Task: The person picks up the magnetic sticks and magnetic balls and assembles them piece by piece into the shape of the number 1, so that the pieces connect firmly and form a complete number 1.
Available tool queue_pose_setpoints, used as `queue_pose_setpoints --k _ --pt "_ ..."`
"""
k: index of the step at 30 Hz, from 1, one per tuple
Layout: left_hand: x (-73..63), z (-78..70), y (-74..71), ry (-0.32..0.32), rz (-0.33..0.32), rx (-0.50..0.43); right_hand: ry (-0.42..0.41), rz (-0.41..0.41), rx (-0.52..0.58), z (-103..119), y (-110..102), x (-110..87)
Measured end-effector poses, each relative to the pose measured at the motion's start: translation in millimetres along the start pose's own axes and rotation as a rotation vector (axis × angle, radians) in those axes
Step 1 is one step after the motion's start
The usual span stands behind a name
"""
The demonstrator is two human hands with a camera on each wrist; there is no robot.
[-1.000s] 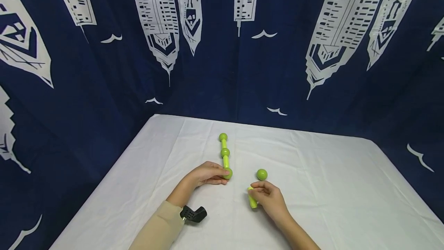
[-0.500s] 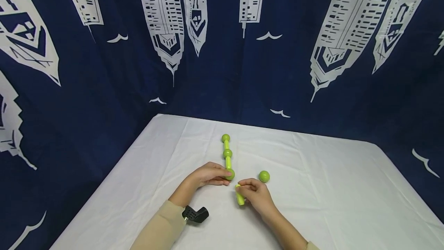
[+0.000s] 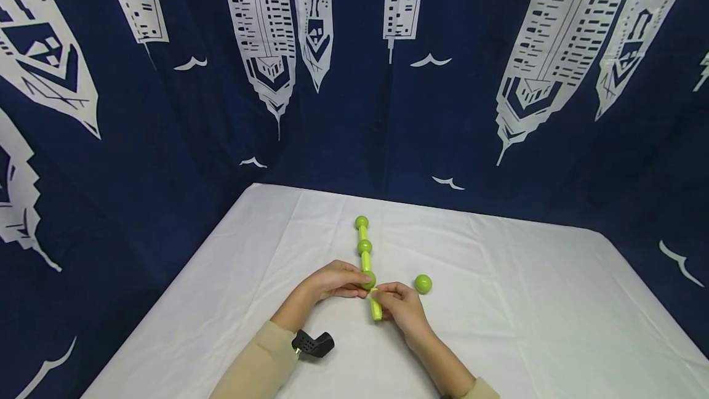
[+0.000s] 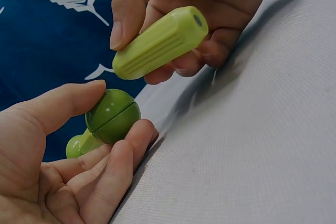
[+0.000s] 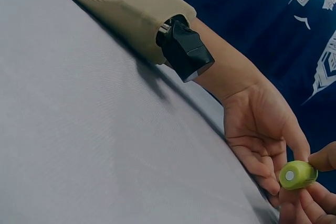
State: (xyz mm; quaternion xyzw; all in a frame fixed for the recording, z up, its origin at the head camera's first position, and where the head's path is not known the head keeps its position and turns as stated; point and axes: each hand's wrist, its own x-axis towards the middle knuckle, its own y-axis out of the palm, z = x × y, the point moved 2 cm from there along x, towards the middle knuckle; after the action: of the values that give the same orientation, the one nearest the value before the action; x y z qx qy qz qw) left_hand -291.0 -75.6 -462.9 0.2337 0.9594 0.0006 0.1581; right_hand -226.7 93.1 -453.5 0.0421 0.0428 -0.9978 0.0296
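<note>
My left hand (image 3: 335, 280) pinches the nearest green ball (image 4: 116, 114) of a straight chain, between the thumb and fingers. Beyond that ball the chain runs away from me as a light-green rod (image 3: 365, 261), a middle ball (image 3: 364, 246), another rod and a far ball (image 3: 362, 222). My right hand (image 3: 407, 313) pinches a loose ribbed light-green rod (image 4: 163, 43) by thumb and fingers. Its far end points at the held ball, with a small gap showing in the left wrist view. A round metallic-looking disc marks the rod's near end (image 5: 290, 176).
One loose green ball (image 3: 423, 284) lies on the white-covered table (image 3: 526, 300), just beyond my right hand. A black wrist camera (image 3: 313, 345) sticks out from my left sleeve. Behind the table hangs a dark blue curtain (image 3: 354, 140) with white building prints.
My right hand has moved left with the rod, bringing it from beside the loose ball to close below the held ball. The left hand keeps its grip on the chain's near ball.
</note>
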Motion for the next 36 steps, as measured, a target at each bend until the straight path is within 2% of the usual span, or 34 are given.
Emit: queue_pose_setpoints --k 9,19,26,36 --pt "-1.1 -0.4 1.6 -0.011 -0.021 0.007 0.016 -0.003 0.049 -5.6 7.4 4.7" --pt "0.6 -0.7 1.0 -0.01 -0.029 0.034 -0.005 -0.009 0.075 -10.4 8.0 7.0" --pt "-0.8 -1.5 -0.8 -0.016 -0.029 0.041 -0.02 0.003 0.071 17.6 11.1 -11.1" --pt "0.8 -1.2 0.0 -0.018 -0.032 0.041 -0.021 -0.006 0.052 22.1 10.4 -13.8"
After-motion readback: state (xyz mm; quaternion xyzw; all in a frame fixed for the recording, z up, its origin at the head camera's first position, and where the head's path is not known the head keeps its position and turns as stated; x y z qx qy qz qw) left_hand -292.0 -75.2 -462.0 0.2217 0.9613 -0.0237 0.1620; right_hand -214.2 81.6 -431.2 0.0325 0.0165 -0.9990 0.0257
